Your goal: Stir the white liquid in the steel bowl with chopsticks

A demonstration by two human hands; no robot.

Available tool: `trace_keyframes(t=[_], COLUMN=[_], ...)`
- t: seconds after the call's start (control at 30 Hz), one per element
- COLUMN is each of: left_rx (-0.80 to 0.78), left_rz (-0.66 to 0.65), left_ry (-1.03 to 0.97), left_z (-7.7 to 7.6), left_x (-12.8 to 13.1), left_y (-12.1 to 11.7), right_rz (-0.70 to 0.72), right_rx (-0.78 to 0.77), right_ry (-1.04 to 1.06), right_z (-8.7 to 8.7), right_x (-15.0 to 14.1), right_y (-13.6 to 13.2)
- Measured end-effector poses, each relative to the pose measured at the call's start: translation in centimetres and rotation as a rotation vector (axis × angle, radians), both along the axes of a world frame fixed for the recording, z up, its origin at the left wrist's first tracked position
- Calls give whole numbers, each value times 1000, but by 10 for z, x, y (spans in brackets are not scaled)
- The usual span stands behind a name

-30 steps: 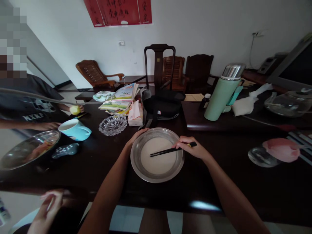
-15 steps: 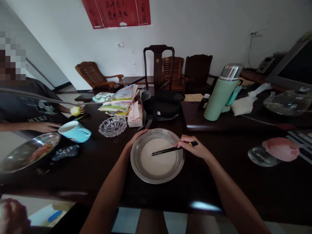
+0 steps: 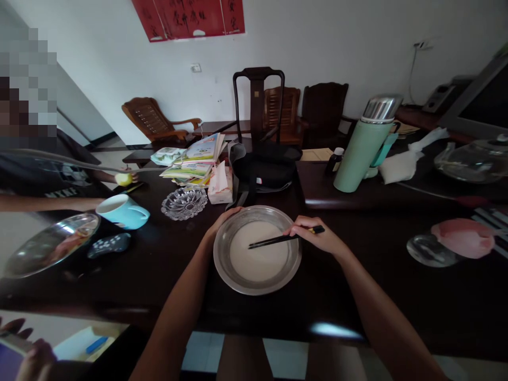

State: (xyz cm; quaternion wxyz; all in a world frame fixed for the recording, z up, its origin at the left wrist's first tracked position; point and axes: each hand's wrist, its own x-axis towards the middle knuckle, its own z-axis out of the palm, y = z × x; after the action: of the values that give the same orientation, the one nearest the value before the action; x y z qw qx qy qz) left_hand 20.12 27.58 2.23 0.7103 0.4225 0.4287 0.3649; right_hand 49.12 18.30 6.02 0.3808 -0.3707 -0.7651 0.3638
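Note:
A round metal bowl [image 3: 222,267] of milky white liquid [image 3: 260,264] sits on the dark table in front of me. My left hand [image 3: 223,219] is curled round the far left side of its rim, with the fingertips partly hidden behind the bowl. In my right hand [image 3: 315,235], over the right rim, is a pair of black chopsticks [image 3: 272,242] with gold marks near the top. They slant down to the left, their tips at the liquid near the bowl's middle.
Left are a light-blue mug [image 3: 123,211], a metal basin [image 3: 51,246], a game controller [image 3: 109,245] and a glass dish [image 3: 184,203]. A person holds a pale yellow fruit [image 3: 124,179]. Beyond are a tissue pack [image 3: 220,185] and black bag [image 3: 265,169]. Right stands a green thermos [image 3: 361,153].
The chopstick tips have shifted slightly right and up within the bowl; my left hand stays on the rim. At lower left, another person's hand has moved and now holds a flat, phone-like object.

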Motion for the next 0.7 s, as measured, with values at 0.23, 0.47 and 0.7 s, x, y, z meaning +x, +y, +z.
trace_keyframes(t=[0.23,0.47,0.7], left_rx=[14,-6,-13], left_rz=[-16,18,-7], left_ry=[-7,42,0], left_z=[2,5,-1], left_x=[1,3,0], left_y=[-1,-2,0], right_rz=[-61,13,-76], right_rx=[-105,-9,-115], right_ry=[166,28,161], right_z=[6,0,4], right_x=[12,1,12], right_y=[-2,1,0])
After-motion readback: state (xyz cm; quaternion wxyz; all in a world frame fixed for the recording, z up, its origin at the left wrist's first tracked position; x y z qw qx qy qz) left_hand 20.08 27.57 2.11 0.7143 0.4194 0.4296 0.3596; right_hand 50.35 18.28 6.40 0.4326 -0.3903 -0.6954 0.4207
